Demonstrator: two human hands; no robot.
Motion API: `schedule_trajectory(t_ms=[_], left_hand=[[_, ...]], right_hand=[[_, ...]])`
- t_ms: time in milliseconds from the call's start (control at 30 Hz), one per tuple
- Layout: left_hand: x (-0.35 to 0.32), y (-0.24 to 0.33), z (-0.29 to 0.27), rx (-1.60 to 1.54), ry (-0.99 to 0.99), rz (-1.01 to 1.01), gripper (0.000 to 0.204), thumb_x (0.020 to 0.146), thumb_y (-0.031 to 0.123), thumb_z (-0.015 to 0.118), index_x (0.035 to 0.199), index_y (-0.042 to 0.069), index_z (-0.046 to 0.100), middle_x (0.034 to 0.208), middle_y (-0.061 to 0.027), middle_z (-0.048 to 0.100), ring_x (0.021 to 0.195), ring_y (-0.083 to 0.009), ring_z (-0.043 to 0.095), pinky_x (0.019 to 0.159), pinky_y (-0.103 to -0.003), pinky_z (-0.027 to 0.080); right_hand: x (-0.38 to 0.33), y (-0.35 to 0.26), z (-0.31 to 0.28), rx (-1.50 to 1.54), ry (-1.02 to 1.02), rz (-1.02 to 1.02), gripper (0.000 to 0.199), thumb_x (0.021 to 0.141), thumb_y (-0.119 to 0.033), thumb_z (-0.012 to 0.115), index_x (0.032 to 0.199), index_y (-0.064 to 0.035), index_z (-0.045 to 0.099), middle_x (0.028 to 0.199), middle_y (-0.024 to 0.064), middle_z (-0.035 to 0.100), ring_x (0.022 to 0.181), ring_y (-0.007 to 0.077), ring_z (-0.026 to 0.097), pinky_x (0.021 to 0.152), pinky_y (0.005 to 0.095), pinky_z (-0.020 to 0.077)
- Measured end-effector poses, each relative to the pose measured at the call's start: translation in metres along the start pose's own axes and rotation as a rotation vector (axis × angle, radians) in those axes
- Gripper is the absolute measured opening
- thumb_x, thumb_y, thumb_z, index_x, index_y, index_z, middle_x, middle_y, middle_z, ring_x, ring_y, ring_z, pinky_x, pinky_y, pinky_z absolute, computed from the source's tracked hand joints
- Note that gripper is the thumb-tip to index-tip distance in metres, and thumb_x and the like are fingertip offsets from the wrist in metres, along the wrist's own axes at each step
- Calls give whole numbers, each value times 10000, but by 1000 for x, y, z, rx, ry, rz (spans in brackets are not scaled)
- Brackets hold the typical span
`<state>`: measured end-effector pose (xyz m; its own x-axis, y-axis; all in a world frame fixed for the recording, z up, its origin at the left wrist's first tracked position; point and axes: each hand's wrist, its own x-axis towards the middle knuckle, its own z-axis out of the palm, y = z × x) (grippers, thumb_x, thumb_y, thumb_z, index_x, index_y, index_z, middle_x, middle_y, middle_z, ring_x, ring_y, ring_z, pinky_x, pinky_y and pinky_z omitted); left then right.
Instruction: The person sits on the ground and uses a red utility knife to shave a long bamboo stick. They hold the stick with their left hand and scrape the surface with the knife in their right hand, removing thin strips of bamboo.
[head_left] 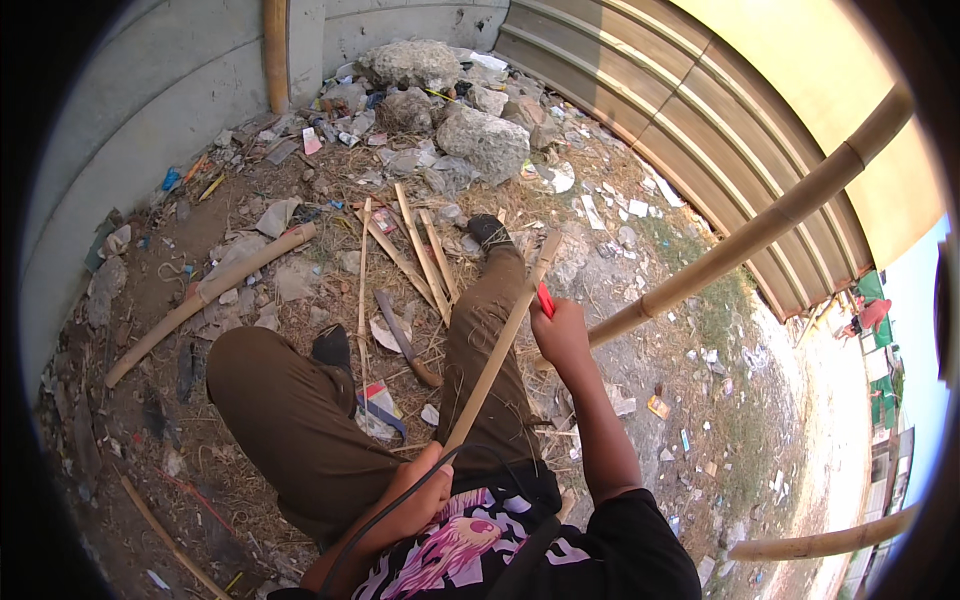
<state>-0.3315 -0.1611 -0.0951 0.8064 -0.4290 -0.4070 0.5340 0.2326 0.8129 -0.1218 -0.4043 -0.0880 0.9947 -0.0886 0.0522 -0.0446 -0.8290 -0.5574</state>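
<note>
A long split bamboo strip (500, 345) slants across my lap, its far end raised above my outstretched right leg. Low down near my shirt, my left hand (425, 495) is wrapped round the strip's near end. My right hand (562, 335) is closed on a small red-handled tool (545, 300), held against the strip's edge towards its far end. Any blade is hidden, so its exact kind does not show. Thin shavings cling to my right trouser leg. Between my legs lies a curved, dark tool (405, 338), perhaps a sickle or bent knife.
Several split bamboo strips (413, 245) lie beyond my feet. A bamboo pole (210, 295) rests at the left; another pole (740, 245) rises at the right. Rocks (485, 140) and litter lie near the grey wall (170, 100) and corrugated metal fence (690, 110). A black cable crosses my left arm.
</note>
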Motion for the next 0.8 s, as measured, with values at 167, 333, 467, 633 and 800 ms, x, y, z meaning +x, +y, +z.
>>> schedule_trajectory(t_ms=[167,333,467,633,800], left_hand=[[2,-11,-5,-85,56,0,85,1022,143,393,944,114,380,695,39,358,533,-28,315,448,-207,244],[-8,4,-3,-195,58,-8,77,1000,179,433,974,111,409,653,33,324,504,-39,301,441,-207,223],[-5,5,-6,-227,7,-11,73,1002,178,421,999,106,408,649,33,318,501,-41,291,449,-212,231],[-7,4,-6,-213,-15,-27,66,1010,171,406,995,107,395,656,29,325,505,-43,294,454,-215,241],[-5,3,-3,-139,23,-5,90,1015,175,395,960,108,370,667,24,334,511,-49,300,459,-214,255]], right_hand=[[-91,-5,36,-75,-253,-325,224,740,-260,666,780,-40,653,712,222,643,728,436,651,686,528,516],[-149,-7,50,-69,-311,-524,180,699,-257,699,772,-101,647,712,151,671,674,378,669,625,485,532],[-132,-15,42,-57,-199,-537,185,750,-245,684,742,-68,629,658,181,624,639,395,642,597,493,504],[-92,-20,34,-77,-154,-324,239,755,-274,662,724,-37,648,695,213,652,689,422,659,646,508,527],[-28,-12,27,-46,-110,-110,326,817,-300,617,793,15,693,758,276,656,765,464,658,720,527,521]])
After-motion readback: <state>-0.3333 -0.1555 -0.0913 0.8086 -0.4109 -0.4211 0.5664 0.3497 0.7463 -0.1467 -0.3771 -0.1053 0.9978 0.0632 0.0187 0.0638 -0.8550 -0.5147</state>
